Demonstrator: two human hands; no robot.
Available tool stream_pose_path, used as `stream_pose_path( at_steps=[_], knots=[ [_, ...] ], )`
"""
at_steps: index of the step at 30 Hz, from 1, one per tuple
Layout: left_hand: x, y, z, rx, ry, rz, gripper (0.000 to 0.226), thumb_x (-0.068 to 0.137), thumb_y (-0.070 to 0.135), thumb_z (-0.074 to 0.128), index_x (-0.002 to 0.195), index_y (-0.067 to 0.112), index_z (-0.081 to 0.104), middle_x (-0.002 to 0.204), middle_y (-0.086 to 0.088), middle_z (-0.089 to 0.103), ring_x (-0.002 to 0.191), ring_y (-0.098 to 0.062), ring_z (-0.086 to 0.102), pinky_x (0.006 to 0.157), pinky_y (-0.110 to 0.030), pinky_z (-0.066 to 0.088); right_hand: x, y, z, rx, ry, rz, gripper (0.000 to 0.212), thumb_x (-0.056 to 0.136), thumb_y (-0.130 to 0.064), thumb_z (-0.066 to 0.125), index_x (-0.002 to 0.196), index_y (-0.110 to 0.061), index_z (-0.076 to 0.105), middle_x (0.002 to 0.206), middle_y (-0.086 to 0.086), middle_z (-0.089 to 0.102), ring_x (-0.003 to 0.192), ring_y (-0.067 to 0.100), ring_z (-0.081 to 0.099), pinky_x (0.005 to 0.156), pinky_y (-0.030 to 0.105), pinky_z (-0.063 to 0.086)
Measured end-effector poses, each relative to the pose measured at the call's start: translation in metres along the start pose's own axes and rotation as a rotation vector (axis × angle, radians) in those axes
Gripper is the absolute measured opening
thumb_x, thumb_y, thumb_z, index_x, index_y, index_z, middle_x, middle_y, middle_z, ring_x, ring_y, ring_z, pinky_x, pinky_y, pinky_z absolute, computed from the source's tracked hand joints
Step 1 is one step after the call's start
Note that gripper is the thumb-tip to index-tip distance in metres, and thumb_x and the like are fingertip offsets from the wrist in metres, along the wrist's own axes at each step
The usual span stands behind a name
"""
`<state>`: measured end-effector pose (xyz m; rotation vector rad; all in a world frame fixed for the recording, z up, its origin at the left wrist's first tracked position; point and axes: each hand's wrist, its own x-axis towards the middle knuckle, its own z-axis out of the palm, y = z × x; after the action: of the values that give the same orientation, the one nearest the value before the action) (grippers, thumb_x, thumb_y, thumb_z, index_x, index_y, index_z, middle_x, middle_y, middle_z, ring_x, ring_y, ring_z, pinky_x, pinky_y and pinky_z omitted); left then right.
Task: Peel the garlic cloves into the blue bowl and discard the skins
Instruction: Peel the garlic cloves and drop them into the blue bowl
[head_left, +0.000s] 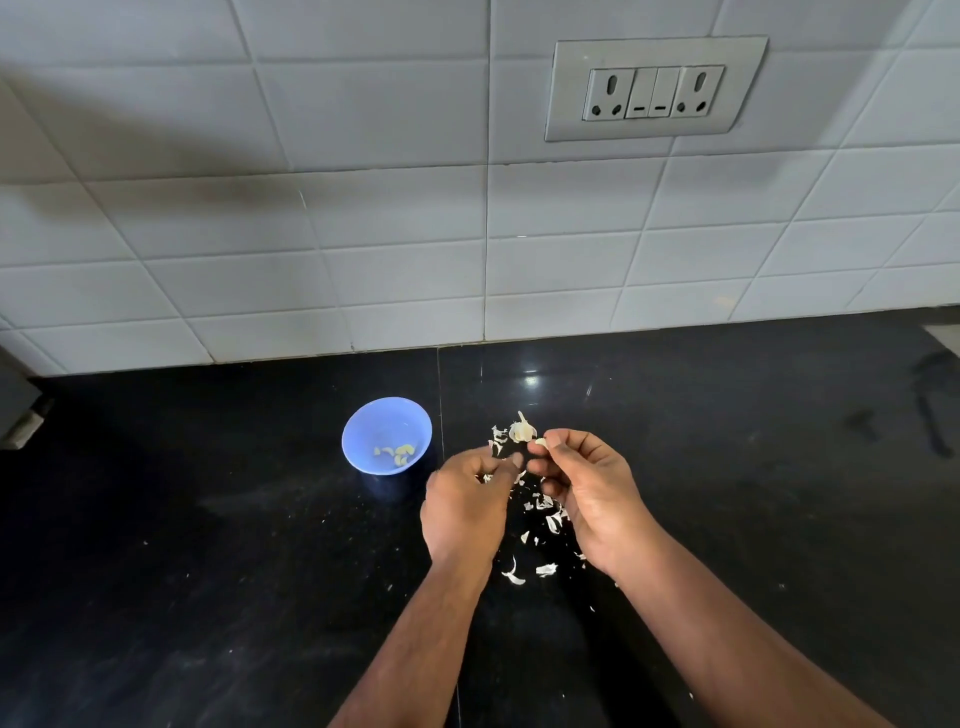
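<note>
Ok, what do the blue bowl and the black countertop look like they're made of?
The blue bowl looks like plastic: uniform pastel colour, thin rim, soft matte sheen. The countertop looks like polished black stone, perhaps granite: glossy, mirroring a light, with a straight seam between slabs. Neither is certain from looks alone.

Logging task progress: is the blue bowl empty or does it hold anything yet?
Not empty. The blue bowl stands upright with a few peeled cloves on its bottom.
</note>
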<state>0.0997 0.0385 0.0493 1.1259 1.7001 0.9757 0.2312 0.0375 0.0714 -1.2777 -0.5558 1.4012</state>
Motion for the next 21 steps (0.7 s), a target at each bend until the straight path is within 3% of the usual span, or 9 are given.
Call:
stream_pose_path(
  at_steps=[2, 3, 5, 7, 11, 14, 17, 21],
  knots=[
    [0.002, -0.001, 0.000, -0.025, 0.035, 0.027, 0.034, 0.096, 0.053, 0.071, 0.075, 0.026, 0.067, 0.071, 0.020, 0.067, 0.066, -0.001, 0.059, 0.069, -0.034, 0.054, 0.000, 0.001, -0.002, -0.006, 0.009, 0.008, 0.009, 0.102, -0.004, 0.062, 0.107, -0.008, 0.069, 0.099, 0.013, 0.080, 0.073, 0.015, 0.070, 0.059, 0.025, 0.051],
    [0.001, 0.000, -0.001, -0.050, 0.021, 0.066, 0.030, 0.097, 0.050, 0.070, 0.079, 0.027, 0.068, 0.072, 0.019, 0.066, 0.065, -0.001, 0.059, 0.068, -0.031, 0.051, 0.000, 0.001, -0.002, -0.011, 0.008, 0.011, 0.010, 0.101, -0.003, 0.063, 0.109, -0.008, 0.068, 0.100, 0.014, 0.080, 0.072, 0.015, 0.070, 0.060, 0.026, 0.050],
    [-0.001, 0.002, -0.001, -0.095, -0.057, 0.155, 0.007, 0.099, 0.039, 0.072, 0.097, 0.033, 0.075, 0.095, 0.020, 0.072, 0.089, 0.005, 0.067, 0.079, -0.018, 0.052, -0.001, 0.001, -0.003, -0.028, -0.001, 0.015, 0.011, 0.100, -0.003, 0.066, 0.109, -0.008, 0.069, 0.095, 0.014, 0.079, 0.070, 0.014, 0.069, 0.060, 0.027, 0.049],
    [-0.002, 0.002, 0.000, -0.104, -0.120, 0.224, 0.012, 0.098, 0.029, 0.075, 0.109, 0.034, 0.078, 0.110, 0.018, 0.071, 0.104, 0.008, 0.066, 0.088, -0.014, 0.052, -0.001, 0.000, -0.003, -0.049, -0.006, 0.012, 0.011, 0.098, -0.002, 0.068, 0.108, -0.007, 0.070, 0.088, 0.012, 0.077, 0.068, 0.013, 0.068, 0.060, 0.028, 0.049],
    [-0.002, 0.002, 0.002, -0.144, -0.106, 0.193, 0.009, 0.098, 0.027, 0.075, 0.103, 0.034, 0.079, 0.105, 0.017, 0.076, 0.103, 0.002, 0.070, 0.094, -0.028, 0.057, -0.001, 0.000, -0.005, -0.108, -0.033, -0.024, 0.015, 0.099, -0.001, 0.066, 0.112, -0.008, 0.071, 0.088, 0.012, 0.077, 0.068, 0.014, 0.067, 0.060, 0.028, 0.048],
    [0.000, 0.002, -0.001, -0.145, -0.153, 0.172, 0.008, 0.096, 0.030, 0.078, 0.102, 0.035, 0.080, 0.103, 0.020, 0.075, 0.102, 0.003, 0.070, 0.093, -0.028, 0.058, -0.001, 0.002, -0.008, -0.168, -0.078, -0.059, 0.021, 0.102, -0.004, 0.061, 0.115, -0.014, 0.074, 0.085, 0.012, 0.071, 0.067, 0.014, 0.064, 0.063, 0.029, 0.047],
    [-0.002, 0.005, -0.002, -0.123, -0.182, 0.167, 0.005, 0.095, 0.029, 0.079, 0.097, 0.034, 0.080, 0.097, 0.018, 0.077, 0.097, 0.001, 0.072, 0.088, -0.026, 0.058, -0.001, 0.003, -0.008, -0.245, -0.113, -0.086, 0.025, 0.105, -0.008, 0.059, 0.117, -0.023, 0.074, 0.087, 0.016, 0.059, 0.066, 0.012, 0.059, 0.067, 0.030, 0.049],
    [-0.012, 0.010, 0.003, -0.306, -0.200, 0.023, 0.004, 0.097, 0.030, 0.077, 0.096, 0.026, 0.078, 0.093, 0.009, 0.079, 0.094, -0.007, 0.075, 0.076, -0.032, 0.063, -0.001, 0.007, -0.006, -0.335, -0.083, -0.185, 0.029, 0.103, -0.005, 0.059, 0.119, -0.026, 0.070, 0.083, 0.011, 0.055, 0.074, 0.014, 0.060, 0.077, 0.031, 0.058]
  ],
)
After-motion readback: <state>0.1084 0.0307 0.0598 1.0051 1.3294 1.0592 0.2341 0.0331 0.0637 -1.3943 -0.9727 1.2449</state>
